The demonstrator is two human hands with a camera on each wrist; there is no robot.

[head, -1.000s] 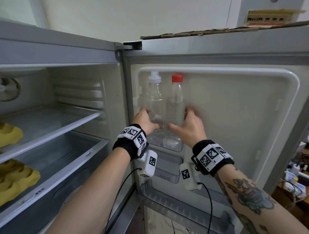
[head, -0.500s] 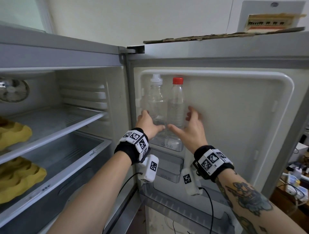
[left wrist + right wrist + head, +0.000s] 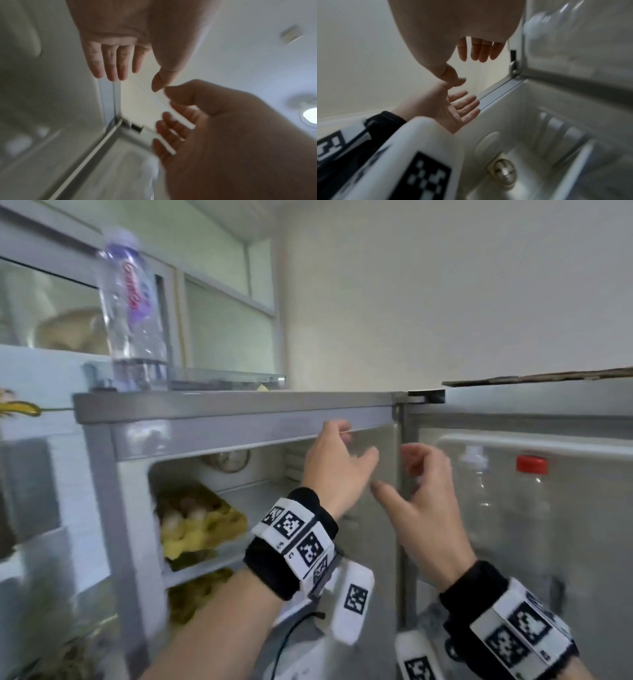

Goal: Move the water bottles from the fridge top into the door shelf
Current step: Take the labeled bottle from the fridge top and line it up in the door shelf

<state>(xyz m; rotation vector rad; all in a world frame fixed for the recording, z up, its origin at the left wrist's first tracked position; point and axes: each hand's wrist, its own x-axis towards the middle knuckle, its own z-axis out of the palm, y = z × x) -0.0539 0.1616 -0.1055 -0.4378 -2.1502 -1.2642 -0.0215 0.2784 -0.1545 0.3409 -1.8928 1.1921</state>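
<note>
A clear water bottle with a purple label (image 3: 132, 313) stands upright on the fridge top (image 3: 239, 400) at its left end. Two clear bottles stand side by side inside the open door: a white-capped bottle (image 3: 474, 491) and a red-capped bottle (image 3: 531, 498). My left hand (image 3: 356, 440) is raised just under the fridge's top front edge, empty, fingers loosely bent. My right hand (image 3: 394, 474) hovers beside it near the door hinge, also empty. In the left wrist view my left fingers (image 3: 113, 63) hang relaxed. In the right wrist view my right fingers (image 3: 479, 52) hold nothing.
Yellow egg trays (image 3: 202, 522) sit on the fridge's inner shelves. A strip of cardboard (image 3: 548, 376) lies on top of the open door (image 3: 513, 412). A glass-fronted cabinet (image 3: 222, 330) stands behind the fridge top, with a wall to its right.
Both hands have let go of the two bottles in the door and risen up and left toward the fridge's top edge. The view has swung up, showing the bottle on top.
</note>
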